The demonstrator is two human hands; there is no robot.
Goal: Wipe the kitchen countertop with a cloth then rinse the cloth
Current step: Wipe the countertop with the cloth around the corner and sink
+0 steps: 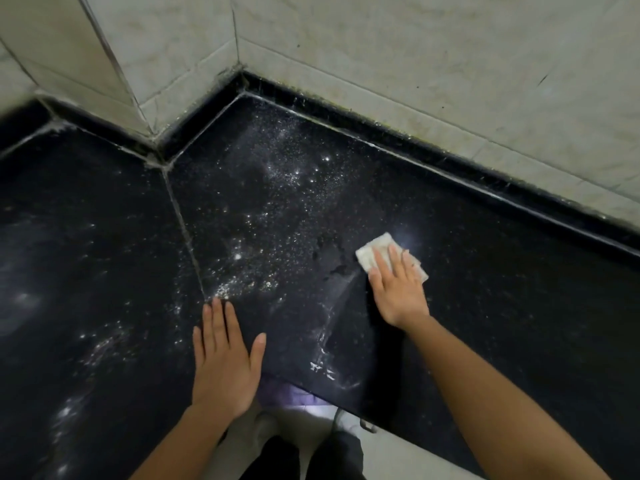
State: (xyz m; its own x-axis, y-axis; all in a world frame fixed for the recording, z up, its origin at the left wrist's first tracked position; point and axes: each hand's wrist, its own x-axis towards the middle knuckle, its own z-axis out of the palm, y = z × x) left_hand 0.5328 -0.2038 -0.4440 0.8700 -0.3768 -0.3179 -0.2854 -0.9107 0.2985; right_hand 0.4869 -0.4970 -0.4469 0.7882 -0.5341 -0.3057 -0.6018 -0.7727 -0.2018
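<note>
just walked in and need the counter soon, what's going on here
A person is wiping the black countertop. The right hand presses a pale folded cloth flat on the stone. The left hand rests open near the front edge. White specks and powder cover the part left of the cloth, so wiping isn't finished and rinsing hasn't begun.

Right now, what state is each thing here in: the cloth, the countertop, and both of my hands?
cloth: lying flat on the countertop, partly covered by the right hand.
countertop: black, with white specks across the middle and left, and a smeared streak beside the cloth.
right hand: flat, pressing on the cloth.
left hand: flat, resting on the countertop near its front edge.
</note>
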